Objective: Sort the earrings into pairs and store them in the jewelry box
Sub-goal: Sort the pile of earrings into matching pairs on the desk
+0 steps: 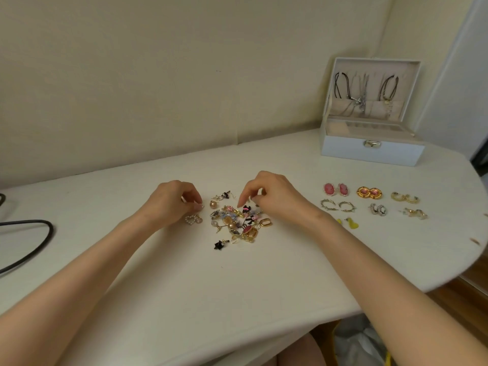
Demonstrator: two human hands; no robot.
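Two bare forearms are seen reaching in from the bottom corners over a white counter (pixel 184 273). The left hand (pixel 171 199) is curled, thumb & fingertips pinched on a small pearly earring (pixel 201 206), just beyond a pearl heart earring (pixel 192 219) that lies on the counter. The right hand (pixel 272 196) is curled too, index tip lowered to the far edge of the pile; whether anything is pinched can't be told.

Btwn the hands a mixed pile of earrings (pixel 237 220) is heaped mid-counter: gold, pink, black & blue pieces, tangled, w/ a black star earring (pixel 218 245) at its near edge.

To the right, well apart from the pile, sorted pairs are laid in rows. Far row: pink oval pair (pixel 336 189), gold round pair (pixel 369 193), gold hoops (pixel 404 197). Next row: silver hoops (pixel 338 206), small silver pair (pixel 378 209), gold pair (pixel 416 213). Nearest: yellow pair (pixel 352 223), partly hidden by the right forearm.

The jewelry box (pixel 369 151) is set at the far right corner, lid up, w/ necklaces (pixel 361 93) hung inside the lid; tray contents too small to tell. A black cable (pixel 39 241) is looped at the left edge.
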